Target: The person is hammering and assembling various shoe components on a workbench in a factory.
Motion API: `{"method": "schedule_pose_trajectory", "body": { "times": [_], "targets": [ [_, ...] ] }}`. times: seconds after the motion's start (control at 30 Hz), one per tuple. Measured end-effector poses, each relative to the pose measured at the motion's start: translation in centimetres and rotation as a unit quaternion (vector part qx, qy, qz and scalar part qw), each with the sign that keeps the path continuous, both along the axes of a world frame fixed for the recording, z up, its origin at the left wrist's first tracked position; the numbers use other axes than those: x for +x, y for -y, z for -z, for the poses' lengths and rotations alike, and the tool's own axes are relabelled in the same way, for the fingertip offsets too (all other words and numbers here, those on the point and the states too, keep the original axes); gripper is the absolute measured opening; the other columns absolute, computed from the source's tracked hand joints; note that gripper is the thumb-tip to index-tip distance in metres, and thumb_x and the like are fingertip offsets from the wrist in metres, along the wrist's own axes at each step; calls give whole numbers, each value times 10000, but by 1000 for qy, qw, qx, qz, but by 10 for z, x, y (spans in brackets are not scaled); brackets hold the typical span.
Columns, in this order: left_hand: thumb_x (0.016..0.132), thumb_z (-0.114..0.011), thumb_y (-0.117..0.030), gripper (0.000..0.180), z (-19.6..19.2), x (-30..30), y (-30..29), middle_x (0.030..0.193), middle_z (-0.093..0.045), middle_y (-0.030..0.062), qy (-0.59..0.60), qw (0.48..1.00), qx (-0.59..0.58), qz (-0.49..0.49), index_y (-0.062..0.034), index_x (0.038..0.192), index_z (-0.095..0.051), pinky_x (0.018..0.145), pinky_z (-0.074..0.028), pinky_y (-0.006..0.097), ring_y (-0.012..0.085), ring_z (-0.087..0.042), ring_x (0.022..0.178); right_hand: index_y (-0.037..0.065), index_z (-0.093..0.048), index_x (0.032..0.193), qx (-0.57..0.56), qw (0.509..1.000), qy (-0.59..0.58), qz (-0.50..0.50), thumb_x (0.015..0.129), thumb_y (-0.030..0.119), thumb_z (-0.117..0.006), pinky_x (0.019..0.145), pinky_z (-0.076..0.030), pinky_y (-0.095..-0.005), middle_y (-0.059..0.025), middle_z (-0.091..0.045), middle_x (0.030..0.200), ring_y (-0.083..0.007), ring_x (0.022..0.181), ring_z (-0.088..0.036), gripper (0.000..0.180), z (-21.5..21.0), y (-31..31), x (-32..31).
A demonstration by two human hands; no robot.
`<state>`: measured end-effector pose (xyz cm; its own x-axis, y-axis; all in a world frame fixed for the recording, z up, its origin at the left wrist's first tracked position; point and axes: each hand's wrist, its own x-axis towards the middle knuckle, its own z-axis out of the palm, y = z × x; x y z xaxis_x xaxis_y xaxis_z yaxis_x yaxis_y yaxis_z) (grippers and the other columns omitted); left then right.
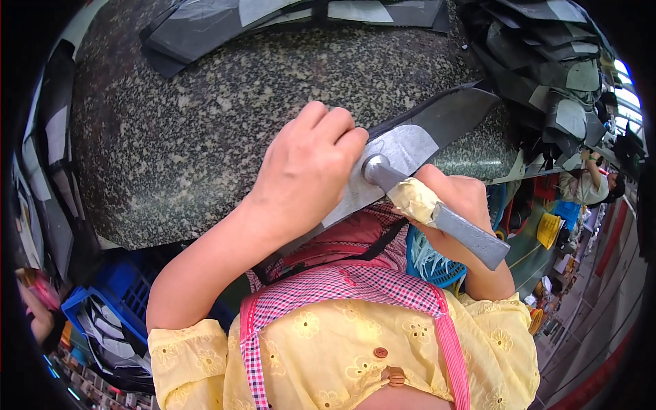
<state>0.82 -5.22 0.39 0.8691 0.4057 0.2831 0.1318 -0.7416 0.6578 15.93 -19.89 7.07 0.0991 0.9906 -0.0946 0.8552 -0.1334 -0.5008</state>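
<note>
My right hand is closed around a hammer, whose handle is mostly hidden. Yellowish wrapping covers the middle of the hammer's head; one end is a round face, the other a flat wedge. The round face is over, and seems to touch, a grey patch on a long black sheet piece. That piece lies slanting across the near edge of the speckled stone table. With fingers curled, my left hand grips the piece by its far edge, left of the hammer; the fingertips are hidden.
More black pieces with grey patches lie along the far edge. A tall pile stands at the far right, and others hang at the left. Below the table are a blue crate and a blue basket. Another person is at right.
</note>
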Motion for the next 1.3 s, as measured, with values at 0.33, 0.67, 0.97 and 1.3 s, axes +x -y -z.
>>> {"method": "schedule_pose_trajectory", "body": {
  "times": [0.33, 0.67, 0.97, 1.3],
  "targets": [
    [715, -696, 43, 227, 9, 5, -5, 865, -614, 105, 66, 996, -42, 48, -6, 936, -678, 640, -482, 356, 275, -587, 760, 90, -500, 790, 33, 997, -73, -5, 684, 147, -671, 472, -448, -375, -91, -519, 595, -303, 545, -596, 209, 11, 7, 11],
    [690, -698, 50, 278, 6, 1, -6, 866, -603, 97, 66, 995, -6, 81, 4, 963, -667, 633, -482, 345, 273, -579, 762, 95, -502, 791, 43, 995, -85, 10, 737, 160, -704, 477, -453, -368, -83, -543, 601, -292, 540, -600, 219, 13, 6, 5],
    [714, -742, -29, 266, 1, -27, -5, 835, -605, 74, 39, 999, -17, 21, -36, 972, -678, 648, -474, 347, 255, -563, 760, 104, -525, 800, 41, 995, -79, 45, 754, 197, -751, 482, -456, -369, -91, -571, 625, -297, 559, -612, 248, 9, 6, 4],
    [667, -651, 14, 295, 8, -28, -2, 825, -593, 86, 56, 996, 26, 68, 4, 961, -664, 546, -472, 337, 234, -551, 654, 90, -564, 891, -6, 1000, -12, 23, 730, 137, -715, 518, -493, -368, -98, -597, 629, -327, 608, -635, 226, -8, -27, 1]
  ]
}}
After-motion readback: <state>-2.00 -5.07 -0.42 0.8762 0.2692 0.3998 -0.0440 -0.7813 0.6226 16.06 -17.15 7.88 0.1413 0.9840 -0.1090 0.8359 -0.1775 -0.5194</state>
